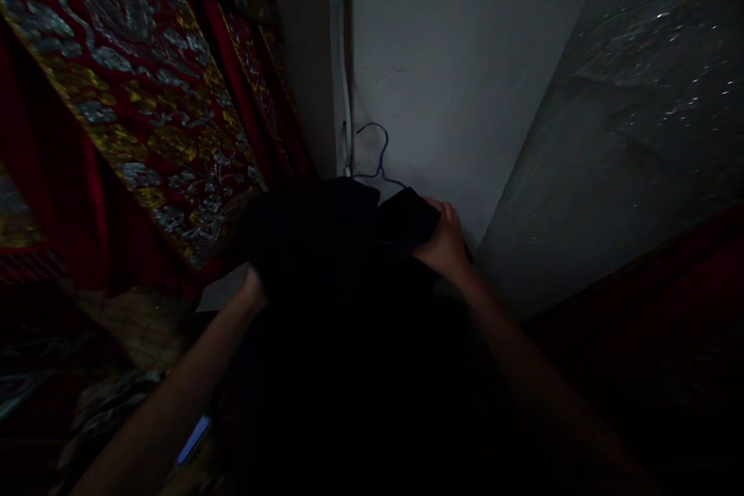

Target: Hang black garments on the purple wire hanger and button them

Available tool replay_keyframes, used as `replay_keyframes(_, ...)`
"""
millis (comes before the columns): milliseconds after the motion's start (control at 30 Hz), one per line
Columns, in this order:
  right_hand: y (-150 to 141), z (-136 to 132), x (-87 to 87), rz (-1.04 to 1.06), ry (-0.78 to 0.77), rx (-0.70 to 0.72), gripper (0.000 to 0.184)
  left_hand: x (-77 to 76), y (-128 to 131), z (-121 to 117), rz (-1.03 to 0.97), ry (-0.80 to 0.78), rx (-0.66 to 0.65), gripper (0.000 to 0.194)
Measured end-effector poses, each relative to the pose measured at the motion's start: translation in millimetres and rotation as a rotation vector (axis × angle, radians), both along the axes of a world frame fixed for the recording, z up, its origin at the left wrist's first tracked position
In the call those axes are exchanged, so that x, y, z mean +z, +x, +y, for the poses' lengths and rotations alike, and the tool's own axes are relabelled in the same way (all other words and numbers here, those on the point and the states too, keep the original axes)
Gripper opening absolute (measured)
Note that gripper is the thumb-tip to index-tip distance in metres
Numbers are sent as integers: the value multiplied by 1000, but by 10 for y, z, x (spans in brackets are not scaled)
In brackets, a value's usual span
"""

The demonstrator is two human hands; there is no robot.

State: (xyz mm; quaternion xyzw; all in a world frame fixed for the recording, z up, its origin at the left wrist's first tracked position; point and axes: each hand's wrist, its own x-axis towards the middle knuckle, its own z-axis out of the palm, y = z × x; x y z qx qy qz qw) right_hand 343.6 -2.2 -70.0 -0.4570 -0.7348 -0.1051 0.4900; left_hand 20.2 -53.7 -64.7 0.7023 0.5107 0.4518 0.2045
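Note:
A black garment [342,287] hangs on a thin purple wire hanger [377,159] in front of me, in very dim light. My right hand [445,242] grips the garment's right shoulder, fingers curled over the cloth close to the wall. My left hand [253,291] reaches under the garment's left shoulder; its fingers are hidden by the dark fabric.
Red cloth with gold and silver embroidery [145,93] hangs at the left. A white wall [453,54] stands straight ahead, with a white cord [344,93] running down it. A grey sparkly fabric [628,132] hangs at the right. A small bluish object [194,440] lies low at the left.

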Motion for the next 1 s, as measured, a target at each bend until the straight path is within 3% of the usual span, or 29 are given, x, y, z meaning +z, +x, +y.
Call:
replay_keyframes(100,89,153,286,-3,-3,-96,86,-316,-154,-135,-480,-259,-175,76)
replay_keyframes(167,19,234,507,-36,5,-113,90,-436,-135,-166,-720,-404,-209,72)
replay_keyframes(300,-220,241,781,-117,-1,-87,96,-464,35,-169,-786,-357,-2,68)
replay_keyframes(400,-291,126,749,-157,-23,-56,100,-493,120,-182,-849,-262,90,67)
replay_keyframes(600,-172,-141,401,-133,10,138,99,-863,328,-252,-1109,-351,272,55)
replay_keyframes(667,-204,-241,229,0,41,229,86,-974,462,-294,-1214,-382,314,52)
replay_keyframes(733,-330,-360,-23,267,23,295,65,-1043,589,-348,-1294,-430,284,47)
replay_keyframes(800,-552,-489,-357,635,-79,289,43,-1078,682,-411,-1334,-521,220,42)
replay_keyframes(867,-831,-610,-710,919,-258,221,41,-1089,730,-477,-1349,-632,147,37)
replay_keyframes(900,-972,-661,-866,993,-347,217,42,-1086,738,-509,-1358,-683,107,34)
replay_keyframes(1000,-1309,-755,-1149,904,-709,370,42,-1046,709,-589,-1406,-773,27,35)
